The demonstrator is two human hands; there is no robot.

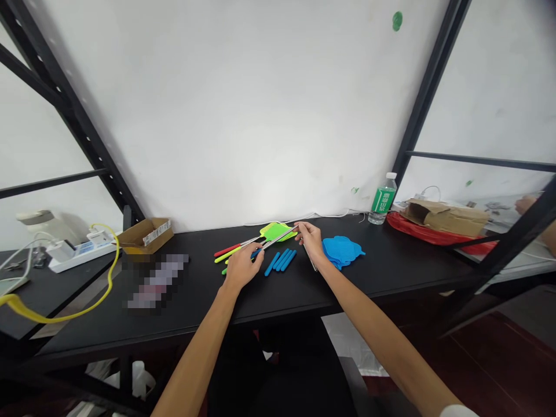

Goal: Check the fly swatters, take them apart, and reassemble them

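Note:
My left hand (244, 265) is closed around a blue handle, whose slim metal rod (281, 238) slants up to the right. At the rod's far end, the fingers of my right hand (311, 238) pinch it. Several loose blue handles (282, 260) lie side by side between my hands. More metal rods (311, 260) show partly beneath my right hand. To its right rests a pile of blue fly swatter heads (342, 250). Behind the hands are green and yellow-green fly swatter heads (275, 230); red (227, 251), yellow and green handles stick out at the left, partly hidden by my left hand.
On the black table (200, 289) stand an open cardboard box (146, 236) at left and a water bottle (383, 198) at back right. A yellow cable (110, 272) loops by a power strip (84, 255). Another cardboard box (443, 216) sits on red plastic (402, 227); a person's hand shows far right.

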